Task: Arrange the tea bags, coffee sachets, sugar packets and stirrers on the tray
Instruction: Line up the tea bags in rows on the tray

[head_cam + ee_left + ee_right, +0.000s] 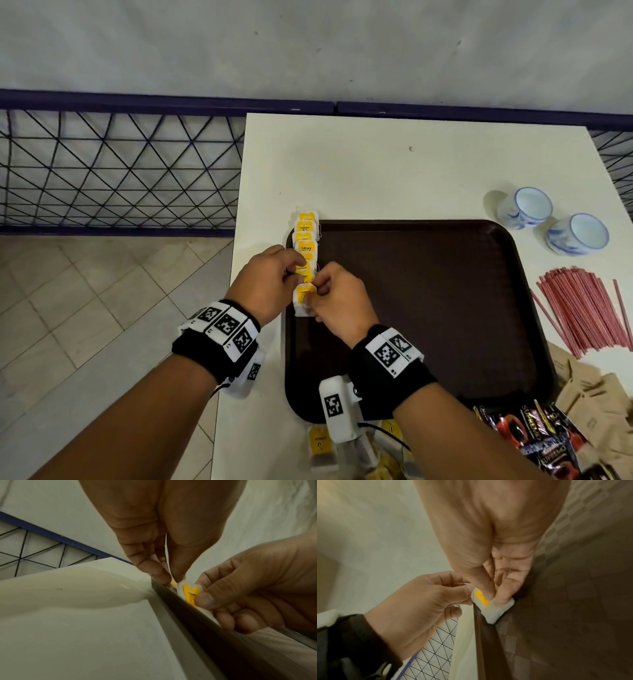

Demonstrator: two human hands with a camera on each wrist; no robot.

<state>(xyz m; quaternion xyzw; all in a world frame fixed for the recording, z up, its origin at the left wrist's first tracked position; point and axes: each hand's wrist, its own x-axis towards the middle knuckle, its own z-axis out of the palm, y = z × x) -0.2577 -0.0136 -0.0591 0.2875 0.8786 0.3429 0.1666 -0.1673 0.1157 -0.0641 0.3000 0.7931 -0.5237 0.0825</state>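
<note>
White table (394,164), wire-mesh rail (120,171), seemingly tiled floor (85,308).

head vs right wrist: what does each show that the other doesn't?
Head only: the row of tea bags along the tray's left rim, two cups, red stirrers, and coffee sachets.
Right wrist only: a close look at the thumb pressing the yellow tag.
Both: the right hand pinching the nearest tea bag on the tray, with the left hand beside it.

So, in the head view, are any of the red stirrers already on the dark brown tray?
No: the red stirrers lie in a heap on the white table, right of the dark brown tray.
</note>
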